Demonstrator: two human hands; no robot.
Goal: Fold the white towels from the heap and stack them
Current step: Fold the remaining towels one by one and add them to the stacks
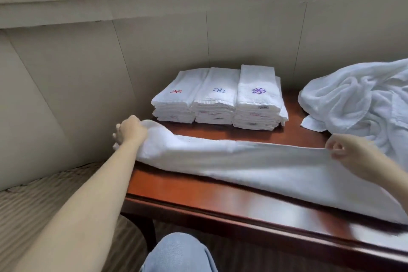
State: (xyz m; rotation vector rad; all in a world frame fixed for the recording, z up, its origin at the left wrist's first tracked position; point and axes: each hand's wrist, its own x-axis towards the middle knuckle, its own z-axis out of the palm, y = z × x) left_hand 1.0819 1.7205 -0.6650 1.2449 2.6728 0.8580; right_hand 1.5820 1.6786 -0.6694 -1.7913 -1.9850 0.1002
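A white towel (pixel 265 163) is stretched lengthwise across the wooden table (pixel 187 185), its near edge lying on the tabletop. My left hand (pixel 130 131) grips its left end past the table's left edge. My right hand (pixel 351 150) pinches its right end between thumb and fingers. Three stacks of folded white towels (pixel 217 97) stand side by side at the back of the table, with a red, a blue and a purple flower mark on top. The heap of unfolded white towels (pixel 362 104) lies at the back right.
A beige panelled wall (pixel 154 46) and a window sill run behind the table. Striped carpet (pixel 44 194) lies to the left of the table. My knee in blue jeans (pixel 178 254) shows below the table's front edge.
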